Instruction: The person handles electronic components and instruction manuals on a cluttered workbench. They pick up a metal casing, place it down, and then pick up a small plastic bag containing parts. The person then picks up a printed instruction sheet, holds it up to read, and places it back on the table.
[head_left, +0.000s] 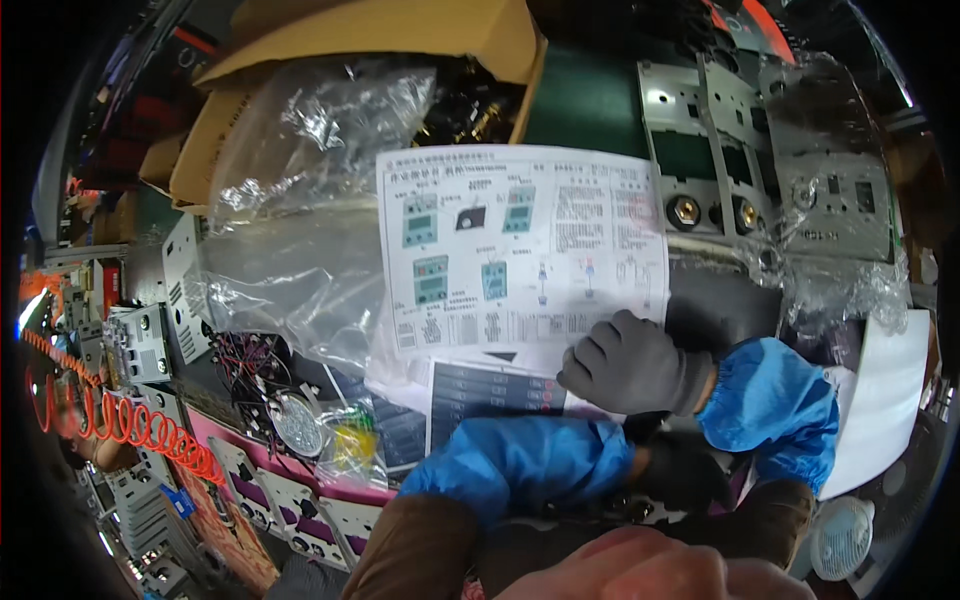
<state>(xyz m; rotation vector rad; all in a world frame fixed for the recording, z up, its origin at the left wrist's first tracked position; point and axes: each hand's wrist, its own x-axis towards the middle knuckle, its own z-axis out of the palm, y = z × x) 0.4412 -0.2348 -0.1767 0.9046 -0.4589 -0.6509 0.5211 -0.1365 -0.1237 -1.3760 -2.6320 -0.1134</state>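
A white printed instruction sheet with small device pictures and tables lies across the middle of the bench. My right hand, in a grey glove, is at its lower right edge. Those fingers are curled in and closed on the paper, their tips partly hidden. Just below, a dark-blue printed table sheet shows beside the same hand. My left hand, in a dark glove, reaches across to the right, close to my body. Shadow and the right sleeve hide its fingers, so what it holds is not visible.
An open cardboard box and clear plastic bags occupy the back left. Metal panels stand at the back right, near a bubble-wrapped plate. Bundled wires lie left of the sheets; a coiled orange hose hangs farther left.
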